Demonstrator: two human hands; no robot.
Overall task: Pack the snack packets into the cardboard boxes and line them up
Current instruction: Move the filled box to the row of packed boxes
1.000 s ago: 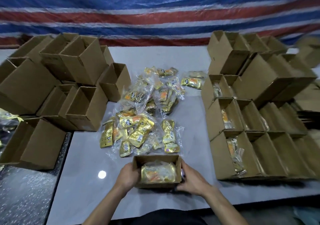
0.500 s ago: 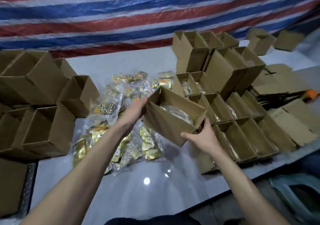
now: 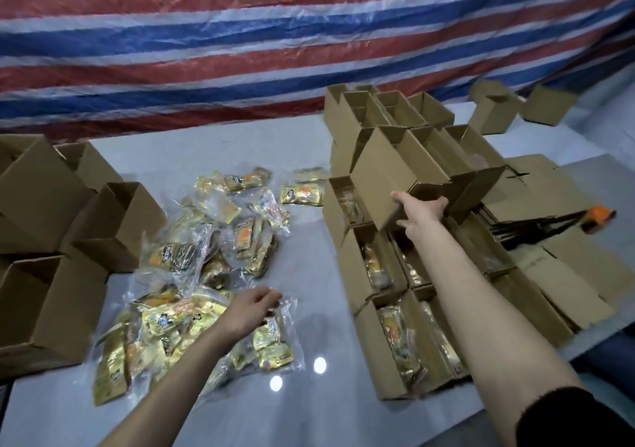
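Note:
My right hand [image 3: 421, 213] grips the lower corner of a small cardboard box [image 3: 388, 175], held tilted above the rows of packed open boxes [image 3: 371, 340] on the right of the table. Clear bags of gold snack packets show inside those boxes. My left hand [image 3: 252, 309] hovers over the near part of the loose pile of gold snack packets [image 3: 206, 257] in the middle of the table, its fingers loosely curled and holding nothing.
Empty open boxes [image 3: 48, 309] stand stacked on the left. More open boxes [image 3: 395, 110] are piled behind the packed rows, and two [image 3: 494, 113] sit far right. Flattened cardboard [image 3: 549, 202] and an orange-tipped tool [image 3: 599, 214] lie at the right. A striped tarp hangs behind.
The box held in both hands has moved right and up over the packed rows. My left hand has let go of it and dropped back over the packet pile.

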